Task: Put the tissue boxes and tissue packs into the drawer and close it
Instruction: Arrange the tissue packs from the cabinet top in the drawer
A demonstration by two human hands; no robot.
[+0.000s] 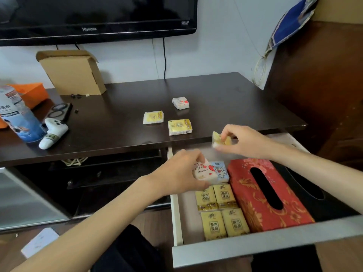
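Over the open drawer (177, 222), the left hand (176, 173) grips a heart-print tissue pack (205, 171); the right hand (245, 141) pinches a yellow pack (218, 141). Three packs wait on the table (127, 118). Stacked carelessly, packs might jam the closing drawer.

Black TV (94, 16) sitting at 12 o'clock, cable (164, 57) hanging below it. Open cardboard box (72, 72) standing at 10 o'clock on dark tabletop (225, 91). Orange tray (33, 94), spray bottle (17, 116), white game controller (52, 133) lying around 9 o'clock. Blue fan (288, 24) leaning at 1 o'clock.
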